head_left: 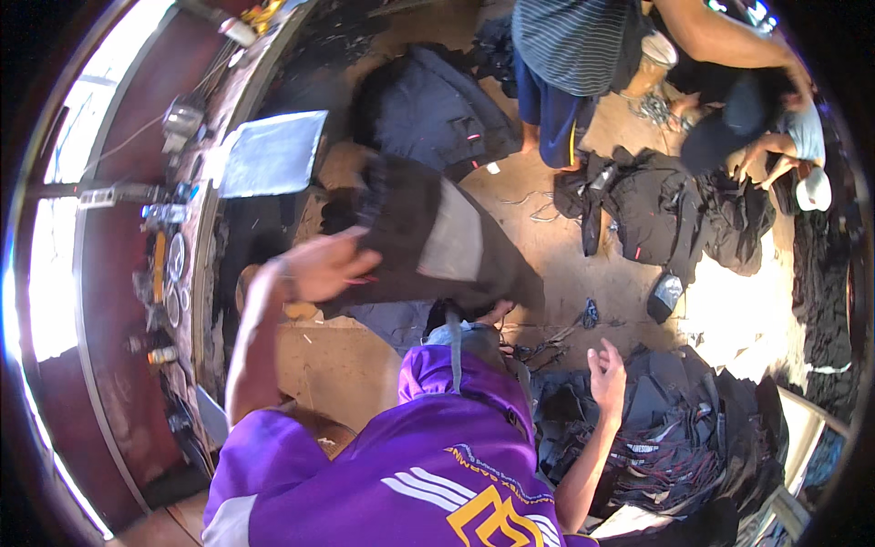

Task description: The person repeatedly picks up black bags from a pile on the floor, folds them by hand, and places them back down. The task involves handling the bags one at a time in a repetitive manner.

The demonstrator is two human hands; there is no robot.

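Note:
A black garment (401,264) with a pale grey panel (454,235) is spread in front of me, its upper end blurred by motion. My left hand (328,264) is at the garment's left edge, smeared by movement; whether its fingers grip the cloth is unclear. My right hand (607,376) is raised over the right side with fingers apart and nothing in them. Just beyond and below it rises a large heap of dark garments (674,419). Farther off, a dark jacket-like garment (437,114) with a small red tag lies on the floor.
More black garments (656,205) lie on the wooden floor (538,237) at right. One person (583,55) stands at the back; another (793,137) is low at far right. Along the left runs a cluttered ledge (187,273) beside a whitish sheet (273,153). Loose threads (542,205) lie about.

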